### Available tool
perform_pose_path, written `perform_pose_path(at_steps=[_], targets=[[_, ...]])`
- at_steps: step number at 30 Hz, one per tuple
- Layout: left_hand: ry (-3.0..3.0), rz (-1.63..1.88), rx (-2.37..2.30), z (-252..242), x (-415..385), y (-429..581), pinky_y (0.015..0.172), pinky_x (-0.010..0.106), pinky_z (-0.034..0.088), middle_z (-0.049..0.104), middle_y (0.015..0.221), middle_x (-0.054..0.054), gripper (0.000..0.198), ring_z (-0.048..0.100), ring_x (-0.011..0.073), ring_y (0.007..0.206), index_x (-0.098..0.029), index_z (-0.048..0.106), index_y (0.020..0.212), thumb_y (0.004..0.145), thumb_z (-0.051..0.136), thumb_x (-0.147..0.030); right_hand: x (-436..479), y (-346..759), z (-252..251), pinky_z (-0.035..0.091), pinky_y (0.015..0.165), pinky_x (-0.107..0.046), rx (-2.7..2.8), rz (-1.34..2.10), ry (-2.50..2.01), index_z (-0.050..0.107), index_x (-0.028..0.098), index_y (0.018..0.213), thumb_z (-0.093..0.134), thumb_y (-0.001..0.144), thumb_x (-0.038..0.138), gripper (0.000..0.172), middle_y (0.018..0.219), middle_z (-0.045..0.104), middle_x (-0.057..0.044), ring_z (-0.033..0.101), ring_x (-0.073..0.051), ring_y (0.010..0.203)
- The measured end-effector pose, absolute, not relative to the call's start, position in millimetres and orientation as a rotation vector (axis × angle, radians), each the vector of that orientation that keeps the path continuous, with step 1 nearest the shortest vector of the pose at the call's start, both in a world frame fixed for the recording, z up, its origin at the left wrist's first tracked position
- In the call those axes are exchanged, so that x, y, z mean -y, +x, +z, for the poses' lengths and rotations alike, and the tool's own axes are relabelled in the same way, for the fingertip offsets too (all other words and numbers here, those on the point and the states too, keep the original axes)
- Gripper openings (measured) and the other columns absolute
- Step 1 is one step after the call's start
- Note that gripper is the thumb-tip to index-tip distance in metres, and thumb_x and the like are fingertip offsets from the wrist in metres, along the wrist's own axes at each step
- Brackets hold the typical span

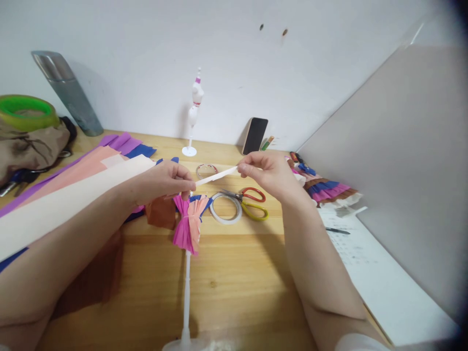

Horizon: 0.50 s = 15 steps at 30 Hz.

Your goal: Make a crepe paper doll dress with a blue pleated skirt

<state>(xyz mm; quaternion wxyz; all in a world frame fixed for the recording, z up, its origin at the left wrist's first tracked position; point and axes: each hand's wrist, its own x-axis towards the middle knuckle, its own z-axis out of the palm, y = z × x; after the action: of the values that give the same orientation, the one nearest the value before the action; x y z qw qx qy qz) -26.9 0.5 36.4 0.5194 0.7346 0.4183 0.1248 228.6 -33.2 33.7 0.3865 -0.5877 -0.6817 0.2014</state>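
A narrow white strip [216, 176] is stretched between my two hands, slanting up to the right. My left hand [168, 178] pinches its left end, and my right hand [268, 173] pinches the right end. Just below my left hand stands a small dress form [187, 292] on a white stand, wrapped in pleated pink, peach and blue paper [188, 224]. Under the strip lie a roll of white tape [240, 214] and a clear tape-like ring [199, 171]. Scissors [256, 204] with red and yellow handles rest beside the white roll.
Coloured crepe sheets [84, 187] cover the left side. At the back stand a second white dress form [193, 109], a phone [255, 136] and a grey bottle [73, 97]. On the right are a ruffled paper skirt [331, 189], a pen [338, 230] and a paper sheet [376, 273] near a partition.
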Motion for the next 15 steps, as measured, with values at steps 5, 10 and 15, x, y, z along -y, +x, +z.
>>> perform_pose_path(at_steps=[5, 10, 15], targets=[[1.752, 0.331, -0.994, 35.7, -6.6, -32.8, 0.039, 0.017, 0.025, 0.057, 0.052, -0.001, 0.019, 0.038, 0.004, 0.04, -0.016, 0.062, 0.06, 0.075, 0.066, -0.027, 30.1, 234.8, 30.7, 0.039, 0.06, -0.027, 1.713, 0.452, -1.494, 0.066, 0.015, 0.064, 0.06, 0.072, 0.026, 0.015, 0.06, 0.065, -0.001, 0.054, -0.014, 0.059], [1.777, 0.385, -0.988, 32.4, -15.3, -40.4, 0.038, 0.016, 0.027, 0.063, 0.058, 0.002, 0.02, 0.041, 0.0038, 0.039, -0.015, 0.066, 0.064, 0.078, 0.065, -0.03, 28.7, 239.8, 29.2, 0.038, 0.059, -0.026, 1.709, 0.528, -1.469, 0.066, 0.015, 0.063, 0.062, 0.072, 0.026, 0.015, 0.059, 0.064, 0.0, 0.053, -0.013, 0.059], [1.832, 0.435, -1.046, 41.0, -16.4, -44.5, 0.035, 0.016, 0.025, 0.061, 0.051, 0.0, 0.02, 0.039, 0.0045, 0.037, -0.016, 0.062, 0.059, 0.075, 0.065, -0.028, 27.3, 240.7, 29.2, 0.04, 0.06, -0.026, 1.669, 0.64, -1.393, 0.067, 0.015, 0.064, 0.064, 0.071, 0.026, 0.013, 0.06, 0.064, 0.0, 0.053, -0.012, 0.058]])
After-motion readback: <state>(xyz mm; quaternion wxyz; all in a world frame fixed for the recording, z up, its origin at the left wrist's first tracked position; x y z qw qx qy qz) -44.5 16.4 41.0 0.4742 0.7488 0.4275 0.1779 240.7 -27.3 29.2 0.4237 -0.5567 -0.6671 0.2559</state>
